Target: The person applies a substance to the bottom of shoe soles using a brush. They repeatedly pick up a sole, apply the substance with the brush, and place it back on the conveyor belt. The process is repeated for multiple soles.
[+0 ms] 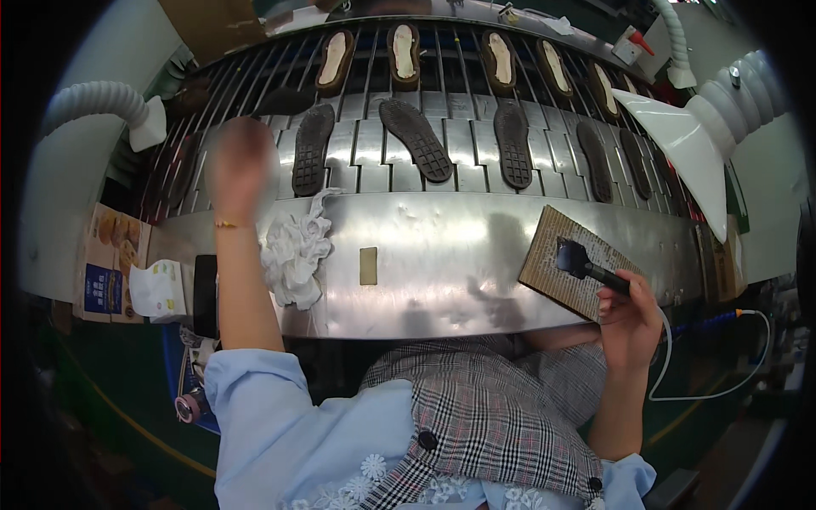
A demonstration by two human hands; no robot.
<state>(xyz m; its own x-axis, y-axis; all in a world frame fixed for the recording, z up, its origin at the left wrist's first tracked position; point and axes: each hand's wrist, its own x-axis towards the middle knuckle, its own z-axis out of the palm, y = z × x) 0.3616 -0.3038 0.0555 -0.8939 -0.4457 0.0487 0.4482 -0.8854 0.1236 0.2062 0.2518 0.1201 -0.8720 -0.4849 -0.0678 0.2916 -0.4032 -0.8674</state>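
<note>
My right hand (633, 325) is closed around the handle of a black brush (605, 277). The brush's flat dark head rests over a ribbed cardboard piece (552, 270) at the right of the metal table. My left hand (241, 170) reaches over the near left part of the slatted conveyor (361, 161). Motion smears its fingers, so whether it holds anything is unclear. Just beyond it lies a dark shoe sole (286, 101). More black soles with gridded heels, such as one sole (313, 151) and another sole (417, 141), lie in a row to the right.
Farther back, brown shoe uppers (405, 56) with pale insides stand on rollers. White crumpled cloth (296, 252) and a small tan block (368, 266) lie on the table. A white hood (680, 140) hangs at the right, another nozzle (148, 125) at the left. A thin hose (707, 398) loops beside my right arm.
</note>
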